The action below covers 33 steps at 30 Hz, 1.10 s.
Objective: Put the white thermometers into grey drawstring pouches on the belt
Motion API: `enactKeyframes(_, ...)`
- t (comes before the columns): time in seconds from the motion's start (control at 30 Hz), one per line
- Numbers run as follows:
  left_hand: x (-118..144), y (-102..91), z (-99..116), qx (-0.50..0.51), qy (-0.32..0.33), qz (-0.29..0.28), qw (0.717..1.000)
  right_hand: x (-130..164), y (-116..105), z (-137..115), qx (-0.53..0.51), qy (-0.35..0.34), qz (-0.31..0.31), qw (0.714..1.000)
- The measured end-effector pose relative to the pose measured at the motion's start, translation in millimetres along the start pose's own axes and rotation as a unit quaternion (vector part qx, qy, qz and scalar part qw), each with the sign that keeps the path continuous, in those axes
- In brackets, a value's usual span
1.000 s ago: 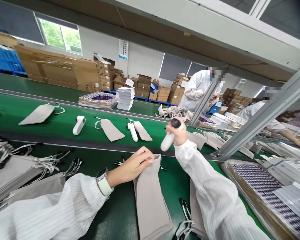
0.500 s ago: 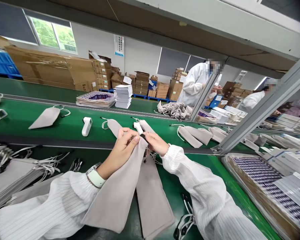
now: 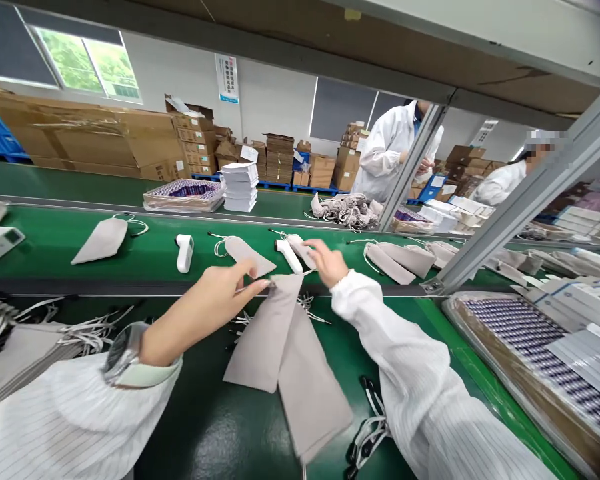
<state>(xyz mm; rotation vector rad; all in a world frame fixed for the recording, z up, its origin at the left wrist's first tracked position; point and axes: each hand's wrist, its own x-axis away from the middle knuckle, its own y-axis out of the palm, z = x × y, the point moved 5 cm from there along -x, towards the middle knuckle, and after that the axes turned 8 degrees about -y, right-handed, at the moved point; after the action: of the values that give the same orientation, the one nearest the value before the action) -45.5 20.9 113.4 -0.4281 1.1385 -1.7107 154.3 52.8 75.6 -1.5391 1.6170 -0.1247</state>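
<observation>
My left hand (image 3: 207,303) is at the upper left corner of a grey cloth drawstring pouch (image 3: 264,337). Its thumb tip meets the pouch edge, while the index finger stands apart from the thumb. The pouch slants down from the bench ledge, partly over another grey pouch (image 3: 313,393). Fingers spread, my right hand (image 3: 327,263) is above the belt, right of the pouch's top; a short white cord lies beside it. Between the hands, on the belt, is a white handheld device (image 3: 289,256) with a black tip. Another grey pouch (image 3: 250,255) lies left of it.
The green belt (image 3: 55,273) carries another white device (image 3: 184,253) and several pouches. Loose cords with black ends (image 3: 367,433) lie by my right sleeve. A tray of patterned small packs (image 3: 520,340) is at right. A metal post (image 3: 525,173) slants across; co-workers stand beyond.
My hands have moved apart, and the right hand's fingers have opened off the pouch's top. The pouch has moved forward onto the ledge. The view has shifted slightly.
</observation>
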Motion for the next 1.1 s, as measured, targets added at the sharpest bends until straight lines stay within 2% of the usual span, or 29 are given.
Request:
enactKeyframes(0.07, 6, 0.2, 1, 0.003, -0.023, -0.083, 0.996, -7, -15, 23, 0.054, 0.028, 0.047, 0.997)
enactKeyframes(0.1, 9, -1.6, 2, 0.033, -0.036, -0.096, 0.994, -8, -16, 26, 0.044, 0.031, 0.051, 0.997)
enactKeyframes(0.13, 11, -4.7, 2, 0.080, -0.049, -0.085, 0.992, -8, -11, 22, 0.007, 0.022, 0.034, 0.999)
enactKeyframes(0.2, 14, -10.1, 3, 0.193, -0.070, -0.035, 0.978, 0, 13, -5, -0.128, -0.018, -0.065, 0.989)
enactKeyframes(0.27, 16, -10.3, 6, 0.276, -0.064, 0.000, 0.959, 15, 42, -48, -0.262, -0.068, -0.193, 0.943)
enactKeyframes(0.33, 17, -7.6, 12, 0.307, -0.029, 0.022, 0.951, 22, 52, -80, -0.302, -0.107, -0.235, 0.918)
enactKeyframes(0.37, 18, -7.2, 15, 0.302, -0.012, 0.053, 0.952, 20, 45, -86, -0.300, -0.114, -0.214, 0.923)
enactKeyframes(0.4, 20, -7.4, 17, 0.281, 0.003, 0.100, 0.954, 13, 30, -83, -0.283, -0.109, -0.165, 0.939)
enactKeyframes(0.43, 24, -6.6, 19, 0.247, 0.015, 0.151, 0.957, 3, 6, -72, -0.250, -0.092, -0.076, 0.961)
enactKeyframes(0.47, 27, -2.4, 22, 0.203, 0.029, 0.184, 0.961, -6, -26, -53, -0.185, -0.055, 0.057, 0.980)
enactKeyframes(0.5, 30, 6.4, 26, 0.153, 0.047, 0.185, 0.970, -12, -61, -31, -0.080, 0.001, 0.193, 0.978)
enactKeyframes(0.53, 32, 20.2, 30, 0.104, 0.072, 0.151, 0.980, -13, -91, -10, 0.041, 0.068, 0.300, 0.951)
enactKeyframes(0.57, 34, 38.4, 33, 0.060, 0.101, 0.085, 0.989, -16, -111, 10, 0.083, 0.098, 0.330, 0.935)
enactKeyframes(0.6, 37, 58.0, 35, 0.026, 0.132, 0.011, 0.991, -18, -124, 28, 0.107, 0.121, 0.332, 0.929)
enactKeyframes(0.63, 40, 75.0, 33, -0.004, 0.150, -0.042, 0.988, -18, -130, 47, 0.159, 0.169, 0.306, 0.923)
enactKeyframes(0.73, 41, 103.8, 16, -0.062, 0.132, -0.092, 0.985, -3, -117, 93, 0.292, 0.304, 0.185, 0.888)
enactKeyframes(0.8, 36, 107.5, 3, -0.062, 0.112, -0.115, 0.985, 10, -99, 109, 0.318, 0.333, 0.174, 0.871)
enactKeyframes(0.87, 29, 104.3, -7, -0.041, 0.101, -0.153, 0.982, 10, -75, 111, 0.351, 0.276, 0.163, 0.880)
enactKeyframes(0.93, 20, 97.2, -15, -0.008, 0.079, -0.168, 0.983, -1, -48, 105, 0.386, 0.177, 0.119, 0.897)
enactKeyframes(1.0, 10, 89.3, -22, 0.017, 0.033, -0.132, 0.991, -15, -18, 98, 0.392, 0.101, 0.066, 0.912)
enactKeyframes(1.1, 2, 86.5, -32, 0.021, -0.019, -0.082, 0.996, -26, 16, 96, 0.364, 0.094, 0.021, 0.927)
